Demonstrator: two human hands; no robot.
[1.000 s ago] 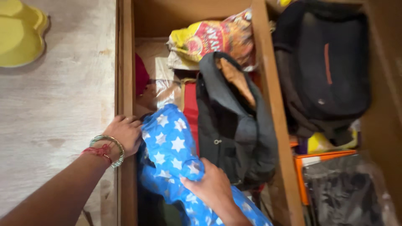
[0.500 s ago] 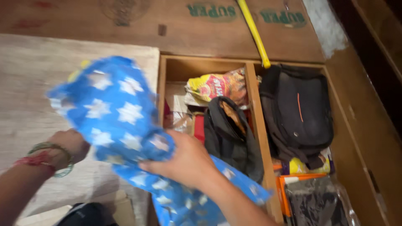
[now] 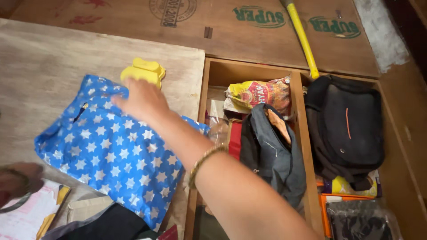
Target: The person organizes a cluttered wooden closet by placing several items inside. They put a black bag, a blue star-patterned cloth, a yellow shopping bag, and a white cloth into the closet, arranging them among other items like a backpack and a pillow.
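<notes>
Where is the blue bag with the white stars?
In the head view, the blue star bag lies flat on the pale wooden board, left of the open storage box. The right hand rests on its top edge, beside a yellow container.

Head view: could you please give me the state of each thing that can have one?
Blue star bag: lying flat on the board, right hand resting on it.
Storage box: open, packed.
Grey bag: open at top.
Black backpack: closed, lying flat.
Left hand: blurred, grip unclear.
</notes>
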